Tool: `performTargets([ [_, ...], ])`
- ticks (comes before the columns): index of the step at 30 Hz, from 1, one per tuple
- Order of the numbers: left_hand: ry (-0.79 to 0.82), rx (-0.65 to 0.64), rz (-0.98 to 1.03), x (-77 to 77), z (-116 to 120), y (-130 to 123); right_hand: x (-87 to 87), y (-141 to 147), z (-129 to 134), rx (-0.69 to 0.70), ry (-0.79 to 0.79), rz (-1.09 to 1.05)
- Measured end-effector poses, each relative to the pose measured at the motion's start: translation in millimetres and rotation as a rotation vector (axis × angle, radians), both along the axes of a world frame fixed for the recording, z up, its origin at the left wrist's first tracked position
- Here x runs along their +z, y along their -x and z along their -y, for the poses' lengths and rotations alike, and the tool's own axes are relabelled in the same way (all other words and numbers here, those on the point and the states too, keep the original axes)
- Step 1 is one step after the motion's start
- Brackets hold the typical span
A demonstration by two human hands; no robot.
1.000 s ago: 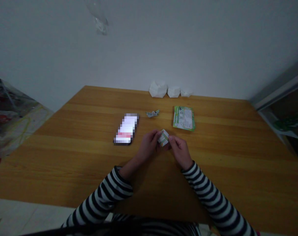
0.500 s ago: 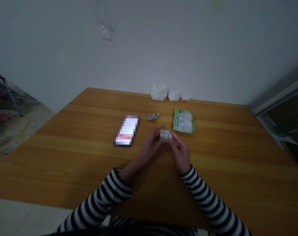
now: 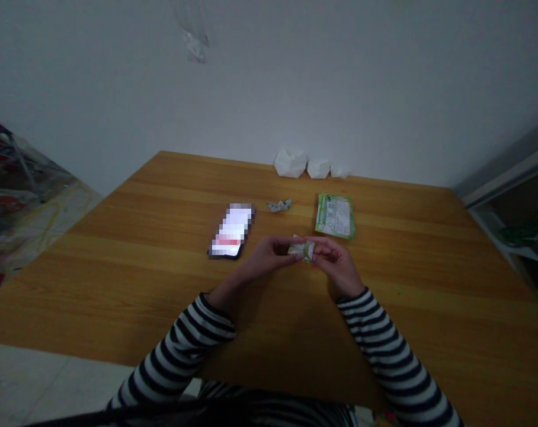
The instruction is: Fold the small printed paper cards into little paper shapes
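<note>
Plastic sheeting (image 3: 24, 198) with red patches sits off the left edge of the wooden table (image 3: 118, 284). A black-and-white striped left sleeve (image 3: 175, 356) comes in from the lower left, ending at the left hand (image 3: 266, 254). Out at about 10 o'clock from that hand's fingertips lies a phone (image 3: 231, 231), its lit screen blurred, and at about 12 o'clock a small crumpled scrap (image 3: 279, 205).

Between the two hands, near the table's middle, is a small folded paper (image 3: 301, 250) in green and white print. Its left end is pinched by the left hand's fingertips (image 3: 293, 241), and its right end by the right hand's fingertips (image 3: 317, 245). The fingers of both hands are pressed together on it, so part of it is covered, and the paper sits just above the table, not touching it.

At about 1 o'clock from the paper lies a green printed packet (image 3: 335, 216). Three white crumpled lumps (image 3: 290, 162) line the far edge at about 12 o'clock. The right hand (image 3: 339, 265) meets its striped right sleeve (image 3: 393, 356), which runs off toward the lower right.
</note>
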State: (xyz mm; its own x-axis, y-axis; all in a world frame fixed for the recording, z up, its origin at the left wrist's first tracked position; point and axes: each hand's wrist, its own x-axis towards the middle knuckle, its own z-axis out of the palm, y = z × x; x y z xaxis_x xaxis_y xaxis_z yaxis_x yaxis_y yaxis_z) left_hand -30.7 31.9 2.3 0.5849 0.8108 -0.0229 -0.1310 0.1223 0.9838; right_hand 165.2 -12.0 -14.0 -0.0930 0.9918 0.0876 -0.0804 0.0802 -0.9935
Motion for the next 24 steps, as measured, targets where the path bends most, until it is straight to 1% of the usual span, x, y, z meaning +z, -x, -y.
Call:
performTargets([
  [3, -0.010, -0.058, 0.004, -0.2, 0.9, 0.6, -1.9, 0.9, -0.1, -0.059, -0.047, 0.003],
  [5, -0.021, -0.084, 0.014, 1.1, 1.4, 0.8, -1.8, 1.1, 0.2, -0.113, -0.092, 0.043],
  [7, -0.024, -0.089, 0.037, 3.4, 1.7, 1.0, -0.6, 0.5, 0.2, -0.159, -0.161, 0.107],
  [10, 0.001, -0.096, 0.091, 6.8, 2.2, 1.4, 1.6, -0.5, -0.4, -0.177, -0.284, 0.165],
  [12, 0.013, -0.114, 0.109, 8.0, 2.7, 1.5, 2.6, -0.4, -0.8, -0.188, -0.346, 0.187],
  [14, 0.014, -0.114, 0.113, 8.1, 3.3, 1.1, 3.4, 0.8, -0.5, -0.230, -0.392, 0.219],
  [16, 0.008, -0.070, 0.133, 7.1, 3.7, 0.0, 4.4, 3.0, 0.7, -0.277, -0.425, 0.230],
  [19, -0.065, 0.055, 0.140, 4.7, 3.8, -1.3, 6.3, 6.9, 3.8, -0.309, -0.449, 0.197],
  [21, -0.150, 0.112, 0.072, 3.7, 3.7, -1.0, 6.9, 8.3, 5.2, -0.325, -0.458, 0.191],
  [24, -0.240, 0.139, -0.036, 3.4, 3.6, 1.1, 5.0, 7.0, 4.2, -0.347, -0.443, 0.201],
])
